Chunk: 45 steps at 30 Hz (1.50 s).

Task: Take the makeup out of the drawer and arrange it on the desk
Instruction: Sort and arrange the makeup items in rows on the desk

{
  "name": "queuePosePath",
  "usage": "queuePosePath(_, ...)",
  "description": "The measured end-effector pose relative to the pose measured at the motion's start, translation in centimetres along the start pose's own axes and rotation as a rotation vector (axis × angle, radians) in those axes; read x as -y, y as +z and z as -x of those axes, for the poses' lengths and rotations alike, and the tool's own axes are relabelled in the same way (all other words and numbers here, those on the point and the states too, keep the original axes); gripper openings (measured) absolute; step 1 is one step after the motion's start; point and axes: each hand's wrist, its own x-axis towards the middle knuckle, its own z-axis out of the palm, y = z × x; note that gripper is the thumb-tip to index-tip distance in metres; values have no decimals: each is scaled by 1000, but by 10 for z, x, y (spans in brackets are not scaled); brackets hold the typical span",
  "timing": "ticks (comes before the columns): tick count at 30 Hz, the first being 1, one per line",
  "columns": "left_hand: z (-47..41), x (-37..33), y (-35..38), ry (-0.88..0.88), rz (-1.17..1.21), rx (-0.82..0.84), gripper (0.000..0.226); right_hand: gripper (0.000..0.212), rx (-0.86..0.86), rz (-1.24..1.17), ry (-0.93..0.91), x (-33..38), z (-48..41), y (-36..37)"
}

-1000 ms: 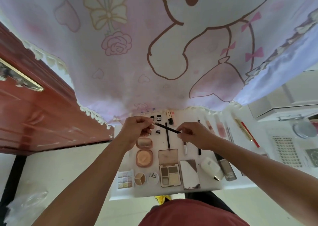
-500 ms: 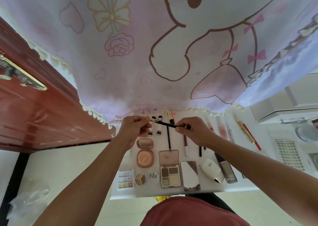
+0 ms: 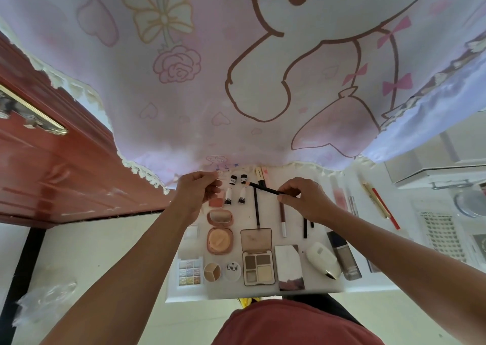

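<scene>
Fingers of the right hand (image 3: pixel 302 200) pinch the back end of a black pencil (image 3: pixel 265 189), which hangs just above the tabletop (image 3: pixel 294 231) with its pale tip pointing to 10 o'clock. The left hand (image 3: pixel 197 192) is at 9 o'clock from that tip and apart from it. Its thumb and forefinger are closed on a small clear piece (image 3: pixel 218 178) too blurred to make out. Between the hands, small black-and-white tubes (image 3: pixel 228 194) lie on the tabletop. More makeup is laid out toward 6 o'clock: an open round compact (image 3: pixel 219 240), an open eyeshadow palette (image 3: pixel 257 265), a mirror (image 3: pixel 289 267), a white case (image 3: pixel 322 260) and a dark bottle (image 3: pixel 344 258). A second black pencil (image 3: pixel 256 208) lies flat under the held one. A pink cartoon curtain (image 3: pixel 236 68) hangs at 12 o'clock and a red door (image 3: pixel 52 160) stands at 9 o'clock
</scene>
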Motion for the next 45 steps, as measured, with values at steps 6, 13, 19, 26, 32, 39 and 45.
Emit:
queuePosePath(6, 1, 17, 1, -45, 1, -19, 10, 7, -15, 19, 153, -19, -16, 7)
queuePosePath(13, 3, 44, -1, -107, -53, -52, 10, 11, 27, -27, 274, -19, -49, 47)
queuePosePath(19, 11, 54, -4, -117, -59, -105, 14, 16, 21, -112, 436, -26, -67, 81)
queuePosePath(26, 13, 59, -8, -119, -79, -147, 11, 21, 10, -123, 506, -14, -96, 96)
queuePosePath(32, 13, 61, -7, -117, -75, -155, 11, 30, 73, -14, 503, -16, -107, 112)
queuePosePath(39, 13, 66, -6, -118, -89, -156, 11, 29, 85, 143, 471, -19, -109, 116)
queuePosePath(45, 13, 65, 1, -119, -100, -125, 10, 26, 70, 182, 439, -17, -106, 108)
